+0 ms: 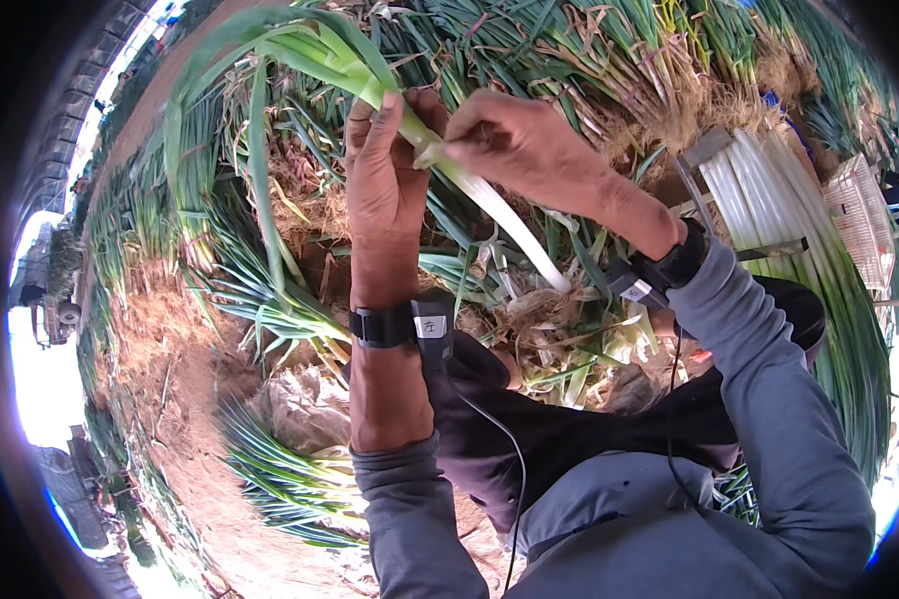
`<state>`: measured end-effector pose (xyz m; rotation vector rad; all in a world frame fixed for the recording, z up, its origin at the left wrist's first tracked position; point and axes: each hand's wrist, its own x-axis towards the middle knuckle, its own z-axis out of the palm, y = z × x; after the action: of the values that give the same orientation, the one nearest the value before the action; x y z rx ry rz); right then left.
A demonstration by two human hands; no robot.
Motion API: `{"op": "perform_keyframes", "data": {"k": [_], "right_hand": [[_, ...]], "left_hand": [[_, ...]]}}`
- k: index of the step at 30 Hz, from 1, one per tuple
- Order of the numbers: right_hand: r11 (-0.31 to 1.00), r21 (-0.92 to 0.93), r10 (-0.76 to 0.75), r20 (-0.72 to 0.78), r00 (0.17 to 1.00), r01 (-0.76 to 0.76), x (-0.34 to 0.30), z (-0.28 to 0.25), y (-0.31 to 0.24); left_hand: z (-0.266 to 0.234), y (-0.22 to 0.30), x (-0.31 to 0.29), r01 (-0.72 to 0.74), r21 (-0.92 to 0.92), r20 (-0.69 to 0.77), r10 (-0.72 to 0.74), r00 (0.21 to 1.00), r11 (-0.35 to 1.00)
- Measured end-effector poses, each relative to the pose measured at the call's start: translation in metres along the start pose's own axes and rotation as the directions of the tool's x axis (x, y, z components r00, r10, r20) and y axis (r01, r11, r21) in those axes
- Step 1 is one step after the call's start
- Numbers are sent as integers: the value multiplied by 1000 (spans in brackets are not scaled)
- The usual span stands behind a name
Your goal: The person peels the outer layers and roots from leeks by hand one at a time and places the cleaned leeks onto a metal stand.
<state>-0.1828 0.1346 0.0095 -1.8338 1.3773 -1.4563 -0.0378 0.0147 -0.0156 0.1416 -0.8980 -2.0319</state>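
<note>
My left hand (390, 170) is closed round a large green onion (504, 215), gripping it where the white stalk turns green. The leaves arch over to the left and hang down, while the trimmed white end slants toward the lower right. My right hand (539, 155) is closed beside the stalk, thumb and fingers bent at a pale, torn-looking bit of outer skin (431, 155). Its fingertips are partly hidden. Under the stalk lies a heap of stripped skins and leaves (549, 324).
Trimmed white green onions (769, 180) lie stacked at the right by a metal frame (696, 190), with a pale plastic crate (861, 225) beyond. Untrimmed bunches with roots (659, 90) line the far side. More green onions (290, 489) lie on the soil at left. Cables hang from both wrist devices.
</note>
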Motion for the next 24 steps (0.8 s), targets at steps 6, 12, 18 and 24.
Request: {"op": "perform_keyframes", "data": {"k": [6,12,18,24], "right_hand": [[843,-434,-353,-5,936,316,11,18,10],[871,-320,-343,150,927,374,-16,13,3],[935,288,-166,-158,973,206,-75,-27,-52],[973,187,-58,-356,933,132,-106,-94,-73]], "left_hand": [[-4,-5,2,-3,-5,-29,3,1000,1000],[-10,12,6,-97,21,-45,98,994,995],[-34,38,11,-260,37,-179,262,948,965],[-79,64,-5,-316,247,-277,380,883,916]]}}
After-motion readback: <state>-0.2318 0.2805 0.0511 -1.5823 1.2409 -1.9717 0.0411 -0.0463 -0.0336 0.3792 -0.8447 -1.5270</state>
